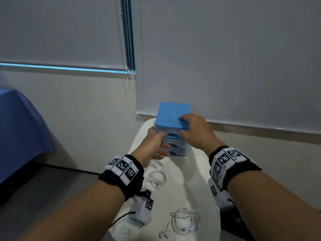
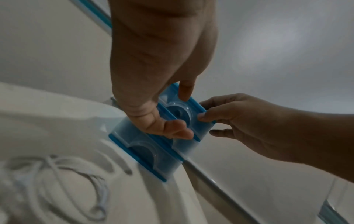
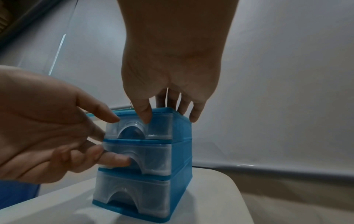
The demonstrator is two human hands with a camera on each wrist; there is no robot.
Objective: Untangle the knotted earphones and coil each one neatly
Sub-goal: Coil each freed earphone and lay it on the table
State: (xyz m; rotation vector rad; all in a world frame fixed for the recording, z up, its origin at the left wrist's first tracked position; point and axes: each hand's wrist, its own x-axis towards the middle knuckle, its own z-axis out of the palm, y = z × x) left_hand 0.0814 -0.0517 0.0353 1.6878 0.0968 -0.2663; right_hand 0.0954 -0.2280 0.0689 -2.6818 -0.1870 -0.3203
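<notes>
**Ana:** Forearms fill the bottom of the head view, each with a black wristband (image 1: 121, 173) carrying square markers. Between them two white earphones lie on the white table (image 1: 205, 173): the near coil (image 1: 185, 221) with its buds trailing toward the front edge, and the far coil (image 1: 156, 179) closer to the blue drawer box (image 1: 172, 117) at the table's back.

**Ben:** And the hands?

**Ana:** Both are on the box, well apart from the earphones. The left hand (image 1: 152, 145) reaches across the drawer fronts with its fingers extended. The right hand (image 1: 194, 129) covers the near right corner of the lid, fingers bent over the edge. A grey blind (image 1: 225, 58) hangs behind, with a bead chain (image 1: 129, 40), and a blue cloth (image 1: 20, 129) sits at the left.

**Ben:** Does the left wrist camera add anything?

**Ana:** It sees the box (image 2: 145, 157) from below and tilted. The left hand (image 2: 159, 75) has fingertips curled against the middle drawer front, thumb near the top edge. The right hand (image 2: 249, 128) pinches the box's upper corner. One coil (image 2: 63, 181) is blurred in the foreground.

**Ben:** And the right wrist view?

**Ana:** Only there do all three clear drawers (image 3: 138, 159) show, stacked and closed. The right hand (image 3: 172, 72) grips the top, thumb on the top drawer's front, fingers on the lid and side. The left hand (image 3: 47, 128) lays straight fingers on the middle drawer's arched handle. No earphones appear there.
</notes>
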